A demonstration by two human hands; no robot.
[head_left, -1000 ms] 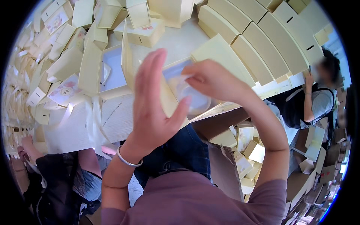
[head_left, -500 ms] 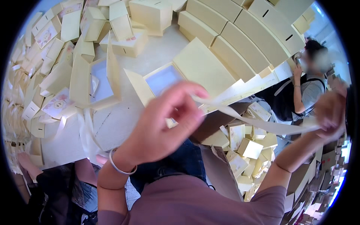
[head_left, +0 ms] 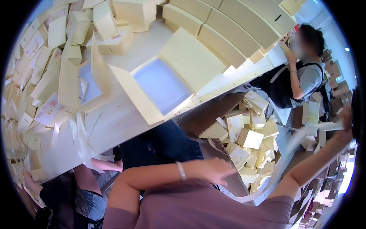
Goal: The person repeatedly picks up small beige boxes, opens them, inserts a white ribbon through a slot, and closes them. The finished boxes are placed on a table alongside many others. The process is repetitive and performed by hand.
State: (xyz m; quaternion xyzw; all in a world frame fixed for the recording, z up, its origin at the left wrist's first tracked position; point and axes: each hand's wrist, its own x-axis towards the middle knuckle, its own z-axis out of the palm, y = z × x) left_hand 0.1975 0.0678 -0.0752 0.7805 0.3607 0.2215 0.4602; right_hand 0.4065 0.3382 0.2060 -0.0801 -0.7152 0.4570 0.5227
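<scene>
A cream ribbon (head_left: 288, 156) hangs in a blurred loop on my right. Raised to the far right rim, my right hand (head_left: 345, 124) is closed on one part of it. My left hand (head_left: 215, 171), with a bangle at the wrist, is across my front, its fingers stretched out and slightly smeared. The ribbon's lower stretch (head_left: 248, 198) passes just below these fingers, apart from them as far as I can see. In front of me on the table lies an open cream box (head_left: 163, 86), flaps spread and pale lilac inside. Neither hand touches it.
Closed cream boxes (head_left: 228, 34) stand in rows at the back, with more piled left. Another open box (head_left: 89, 82) and loose ribbons (head_left: 79, 133) lie on the table (head_left: 110, 131). A carton (head_left: 228, 162) of small boxes stands right. Co-workers are at right (head_left: 310, 80) and lower left (head_left: 57, 194).
My left hand has dropped from above the open box to my front, letting go of the ribbon. My right hand has shifted slightly outward, still with the ribbon. The view has shifted.
</scene>
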